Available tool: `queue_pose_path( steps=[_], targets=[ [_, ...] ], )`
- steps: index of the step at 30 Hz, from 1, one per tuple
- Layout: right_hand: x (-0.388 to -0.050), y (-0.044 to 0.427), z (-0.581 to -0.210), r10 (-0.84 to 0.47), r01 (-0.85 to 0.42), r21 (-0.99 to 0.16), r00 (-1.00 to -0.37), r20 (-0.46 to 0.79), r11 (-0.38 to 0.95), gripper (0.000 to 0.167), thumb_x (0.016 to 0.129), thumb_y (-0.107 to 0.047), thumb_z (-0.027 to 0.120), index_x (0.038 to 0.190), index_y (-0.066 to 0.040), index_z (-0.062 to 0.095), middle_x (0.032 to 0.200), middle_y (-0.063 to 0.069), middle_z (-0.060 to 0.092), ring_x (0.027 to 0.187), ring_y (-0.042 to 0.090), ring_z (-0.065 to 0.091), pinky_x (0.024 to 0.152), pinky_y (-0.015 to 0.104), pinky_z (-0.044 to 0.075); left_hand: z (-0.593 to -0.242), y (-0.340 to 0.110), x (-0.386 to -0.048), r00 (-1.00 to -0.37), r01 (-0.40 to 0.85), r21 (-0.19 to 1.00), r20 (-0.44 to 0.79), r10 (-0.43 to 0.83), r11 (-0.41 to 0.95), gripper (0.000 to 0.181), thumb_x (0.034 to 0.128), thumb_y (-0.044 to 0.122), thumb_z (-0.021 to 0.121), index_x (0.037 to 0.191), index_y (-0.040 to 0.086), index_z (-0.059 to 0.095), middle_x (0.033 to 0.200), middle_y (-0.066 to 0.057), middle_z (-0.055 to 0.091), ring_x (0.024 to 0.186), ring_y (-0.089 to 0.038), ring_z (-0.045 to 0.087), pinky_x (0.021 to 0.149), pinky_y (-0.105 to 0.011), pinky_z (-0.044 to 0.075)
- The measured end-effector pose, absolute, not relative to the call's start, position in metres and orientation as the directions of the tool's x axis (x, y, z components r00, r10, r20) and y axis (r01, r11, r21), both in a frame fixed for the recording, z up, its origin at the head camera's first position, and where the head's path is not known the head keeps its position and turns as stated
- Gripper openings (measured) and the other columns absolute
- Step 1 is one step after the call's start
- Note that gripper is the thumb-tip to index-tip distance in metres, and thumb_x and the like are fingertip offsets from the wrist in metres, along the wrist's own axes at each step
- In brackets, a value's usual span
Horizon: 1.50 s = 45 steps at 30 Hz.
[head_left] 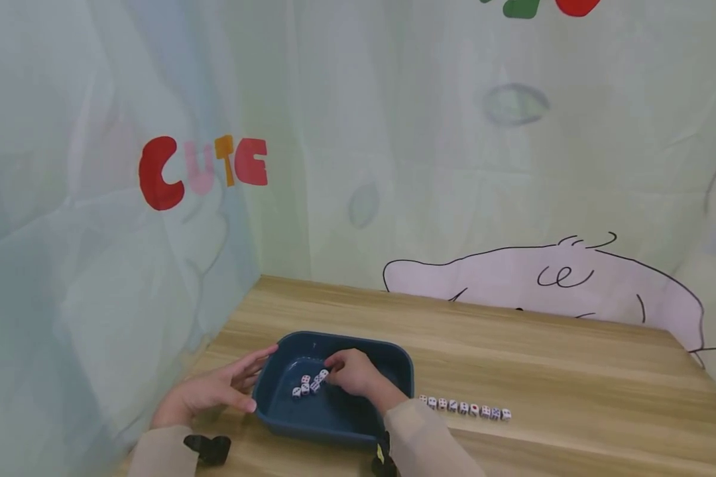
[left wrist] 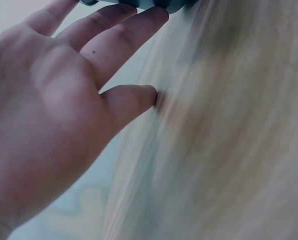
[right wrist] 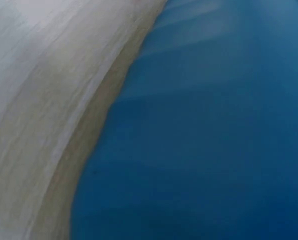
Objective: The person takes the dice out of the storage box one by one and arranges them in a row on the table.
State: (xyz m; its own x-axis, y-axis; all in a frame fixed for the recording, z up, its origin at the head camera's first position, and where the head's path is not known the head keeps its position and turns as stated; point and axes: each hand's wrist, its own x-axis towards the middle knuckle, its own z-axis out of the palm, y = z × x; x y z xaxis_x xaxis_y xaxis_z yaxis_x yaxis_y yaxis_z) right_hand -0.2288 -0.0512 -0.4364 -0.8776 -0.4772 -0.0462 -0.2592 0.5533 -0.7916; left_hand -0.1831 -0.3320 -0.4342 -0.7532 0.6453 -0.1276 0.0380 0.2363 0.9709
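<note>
A dark blue tray [head_left: 334,434] stands on the wooden table, with several small white dice [head_left: 305,388] lying inside, left of its middle. My right hand [head_left: 358,376] reaches into the tray over its near right side, fingers bent downward. Its fingertips are at the rightmost die [head_left: 324,374] of the group; whether they pinch it is hidden. At the tray's left wall is my left hand [head_left: 217,391], fingers extended and thumb spread, fingertips touching the rim. In the left wrist view the left hand [left wrist: 54,105] holds nothing in its palm. The right wrist view shows only tray wall [right wrist: 199,150] and table.
A straight row of several dice [head_left: 464,407] lies on the table [head_left: 573,377] just right of the tray. Behind and to the left hang printed cloth walls [head_left: 453,165]. Dark wrist straps [head_left: 209,449] sit at both sleeves.
</note>
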Motion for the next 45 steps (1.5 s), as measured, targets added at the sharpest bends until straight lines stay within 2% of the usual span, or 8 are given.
queue_pose_path(
  steps=[5,9,13,23,34,37,42,45],
  targets=[
    [-0.231,-0.051,-0.439,-0.495,-0.265,-0.772,-0.866,-0.074,0.577,0.024,0.083,-0.002,0.069,0.107,0.0,0.07,0.083,0.006,0.064,0.072,0.014,0.053,0.063,0.028,0.045,-0.434,-0.331,-0.182,-0.759,0.044,0.97,-0.124,0.64,0.241,0.099,0.0862,0.016,0.071,0.154,0.007,-0.001,0.154,-0.036,0.002,0.137,-0.058,0.011,0.106,-0.055,0.028],
    [-0.231,-0.051,-0.44,-0.507,-0.26,-0.766,-0.856,-0.099,0.588,0.026,0.085,-0.003,0.067,0.111,-0.002,0.07,0.084,0.004,0.062,0.071,0.014,0.052,0.062,0.027,0.044,-0.436,-0.331,-0.181,-0.756,0.043,0.973,-0.118,0.644,0.228,0.099,0.0861,0.015,0.071,0.154,0.007,-0.001,0.154,-0.036,0.003,0.137,-0.058,0.012,0.104,-0.044,0.032],
    [-0.23,-0.051,-0.44,-0.501,-0.257,-0.77,-0.86,-0.093,0.584,0.021,0.084,-0.002,0.068,0.105,-0.002,0.072,0.081,0.003,0.06,0.069,0.013,0.051,0.06,0.026,0.042,-0.437,-0.331,-0.18,-0.755,0.04,0.974,-0.116,0.646,0.222,0.099,0.086,0.014,0.071,0.154,0.006,-0.001,0.154,-0.036,0.003,0.137,-0.058,0.012,0.101,-0.035,0.034],
    [-0.231,-0.048,-0.438,-0.497,-0.25,-0.787,-0.864,-0.082,0.564,0.012,0.081,-0.001,0.073,0.093,0.001,0.071,0.077,0.001,0.061,0.066,0.013,0.05,0.06,0.025,0.04,-0.434,-0.329,-0.18,-0.762,0.033,0.974,-0.121,0.637,0.224,0.1,0.0857,0.014,0.071,0.154,0.008,-0.001,0.154,-0.036,0.0,0.137,-0.058,0.012,0.105,-0.053,0.031],
    [-0.23,-0.047,-0.435,-0.473,-0.234,-0.769,-0.875,-0.099,0.595,0.008,0.079,-0.006,0.076,0.08,-0.004,0.068,0.07,0.0,0.058,0.063,0.015,0.05,0.058,0.026,0.039,-0.433,-0.33,-0.183,-0.761,0.037,0.971,-0.125,0.637,0.235,0.1,0.086,0.015,0.071,0.154,0.007,-0.001,0.155,-0.034,0.001,0.138,-0.057,0.012,0.105,-0.049,0.031],
    [-0.229,-0.045,-0.433,-0.469,-0.239,-0.767,-0.879,-0.09,0.596,0.009,0.079,-0.007,0.077,0.081,-0.005,0.068,0.071,0.0,0.06,0.065,0.015,0.052,0.059,0.028,0.042,-0.434,-0.331,-0.184,-0.757,0.036,0.972,-0.125,0.641,0.233,0.1,0.0859,0.015,0.072,0.154,0.007,-0.001,0.155,-0.034,0.0,0.138,-0.057,0.012,0.106,-0.048,0.03],
    [-0.226,-0.041,-0.426,-0.474,-0.26,-0.775,-0.879,-0.057,0.576,0.009,0.08,-0.009,0.077,0.085,-0.006,0.069,0.077,0.001,0.063,0.07,0.016,0.056,0.066,0.033,0.049,-0.435,-0.331,-0.184,-0.753,0.041,0.973,-0.119,0.647,0.227,0.101,0.0856,0.015,0.072,0.154,0.006,-0.002,0.155,-0.035,0.0,0.137,-0.058,0.012,0.102,-0.037,0.034],
    [-0.222,-0.037,-0.422,-0.487,-0.272,-0.781,-0.872,-0.045,0.561,0.009,0.081,-0.011,0.076,0.086,-0.007,0.07,0.079,0.0,0.064,0.072,0.015,0.057,0.067,0.033,0.05,-0.435,-0.331,-0.184,-0.754,0.05,0.972,-0.113,0.647,0.228,0.101,0.0855,0.015,0.071,0.154,0.006,-0.002,0.154,-0.035,0.001,0.137,-0.058,0.012,0.101,-0.035,0.034]
  ],
)
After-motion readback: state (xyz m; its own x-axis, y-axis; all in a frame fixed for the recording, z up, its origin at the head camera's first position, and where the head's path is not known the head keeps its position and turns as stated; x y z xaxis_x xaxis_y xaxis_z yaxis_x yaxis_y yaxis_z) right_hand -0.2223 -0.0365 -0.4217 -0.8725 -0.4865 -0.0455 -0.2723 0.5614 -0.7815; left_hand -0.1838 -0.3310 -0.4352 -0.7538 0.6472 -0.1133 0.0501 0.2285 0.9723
